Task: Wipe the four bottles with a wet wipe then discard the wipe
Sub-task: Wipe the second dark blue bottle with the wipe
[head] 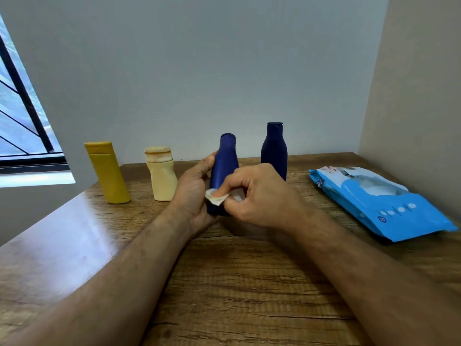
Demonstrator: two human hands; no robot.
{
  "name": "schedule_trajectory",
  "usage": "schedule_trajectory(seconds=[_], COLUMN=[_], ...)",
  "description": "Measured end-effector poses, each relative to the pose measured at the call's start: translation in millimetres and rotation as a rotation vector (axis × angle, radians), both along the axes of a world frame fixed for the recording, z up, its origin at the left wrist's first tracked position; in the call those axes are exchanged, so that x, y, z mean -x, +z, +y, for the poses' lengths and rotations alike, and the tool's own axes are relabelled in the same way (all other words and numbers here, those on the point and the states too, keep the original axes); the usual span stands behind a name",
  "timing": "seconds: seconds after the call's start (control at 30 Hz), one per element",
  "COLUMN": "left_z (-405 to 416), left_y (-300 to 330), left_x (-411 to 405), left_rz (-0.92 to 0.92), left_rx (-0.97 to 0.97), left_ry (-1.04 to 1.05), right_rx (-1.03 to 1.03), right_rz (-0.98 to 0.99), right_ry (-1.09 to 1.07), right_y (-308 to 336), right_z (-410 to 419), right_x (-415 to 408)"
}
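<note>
Left grip (193,193) wraps blue bottle (223,168); right grip (259,198) pinches wipe (216,199) against it.

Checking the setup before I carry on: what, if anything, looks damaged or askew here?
Only the cream bottle stands out: its body looks dented and twisted. The mustard-yellow bottle seems to lean, though the wide lens may cause that. Nothing is spilled.

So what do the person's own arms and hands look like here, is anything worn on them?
Both the left hand and the right hand are bare: no gloves, and no rings or watch on the sides that show. Both forearms are uncovered as far as the bottom edge of the picture, with no sleeve or cuff in sight, and show some fine hair. No markings are visible.
</note>
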State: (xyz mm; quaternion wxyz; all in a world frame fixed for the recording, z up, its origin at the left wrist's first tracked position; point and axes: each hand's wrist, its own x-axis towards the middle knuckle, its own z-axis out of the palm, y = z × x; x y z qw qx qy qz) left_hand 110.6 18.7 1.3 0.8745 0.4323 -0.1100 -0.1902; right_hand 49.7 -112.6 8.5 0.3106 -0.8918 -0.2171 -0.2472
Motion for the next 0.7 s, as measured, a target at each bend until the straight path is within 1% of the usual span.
schedule_trajectory(seconds=[0.13,0.2,0.27,0.33,0.4,0.47,0.57,0.7], left_z=[-3,-5,-6,-6,-5,-5,-5,-4], left_y=[1,3,4,4,5,6,5,1], left_x=[7,11,10,8,5,3,3,7], left_rz=[-0.019,-0.039,-0.062,-0.055,-0.027,-0.004,0.002,-0.111], left_rx=[-0.039,-0.043,-0.048,-0.034,-0.001,0.017,0.005,-0.115], left_ry=[-0.06,-0.056,-0.012,0.037,0.071,0.101,0.094,0.011], right_rx=[-0.244,-0.323,-0.292,-0.182,-0.111,-0.051,-0.086,-0.257], right_rz=[-0.146,-0.181,-0.168,-0.101,0.01,0.037,0.005,-0.14], right_ry=[-0.281,-0.339,-0.289,-0.14,0.012,0.059,0.023,-0.187], right_y=[4,7,6,3,0,0,0,2], right_z=[-4,-8,-9,-8,-6,-6,-5,-8], right_x=[-9,-10,-9,-4,0,1,-2,-10])
